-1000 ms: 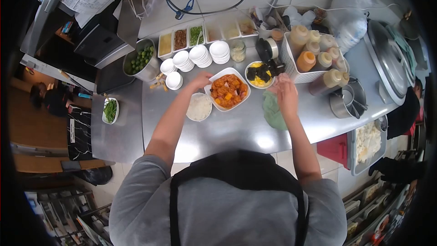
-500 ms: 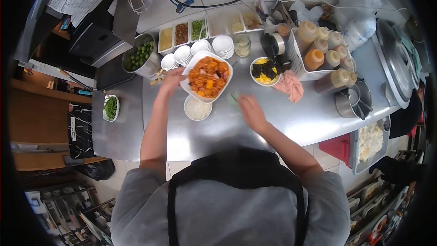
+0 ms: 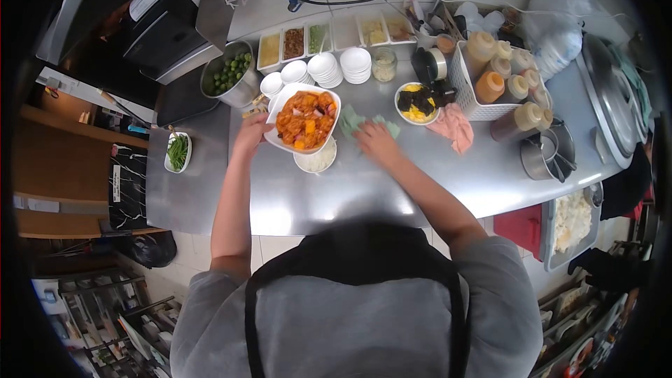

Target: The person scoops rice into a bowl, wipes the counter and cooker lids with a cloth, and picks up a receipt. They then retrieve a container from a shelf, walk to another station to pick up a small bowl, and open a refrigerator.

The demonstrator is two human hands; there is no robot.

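My left hand (image 3: 253,131) grips the rim of a white square bowl (image 3: 272,129) filled with orange-red saucy food (image 3: 306,120), holding it tilted above the counter. Partly hidden under it is a bowl of white rice (image 3: 318,159). My right hand (image 3: 378,143) presses on a pale green cloth (image 3: 350,121) lying on the steel counter, its fingers on the fabric. To the right of that hand stands a small white bowl (image 3: 418,117) with yellow and black food. A crumpled pink cloth (image 3: 455,126) lies beside it.
Stacks of white bowls (image 3: 323,68) and food tubs (image 3: 294,43) line the back of the steel counter (image 3: 315,196). A pot of green limes (image 3: 229,73) and a dish of green vegetables (image 3: 178,152) are left. Rightward sit a basket of sauce bottles (image 3: 483,91) and a metal pot (image 3: 542,156).
The filled bowl has shifted slightly left in my left hand. My right hand has moved up and left, and the green cloth now shows spread out beneath it.
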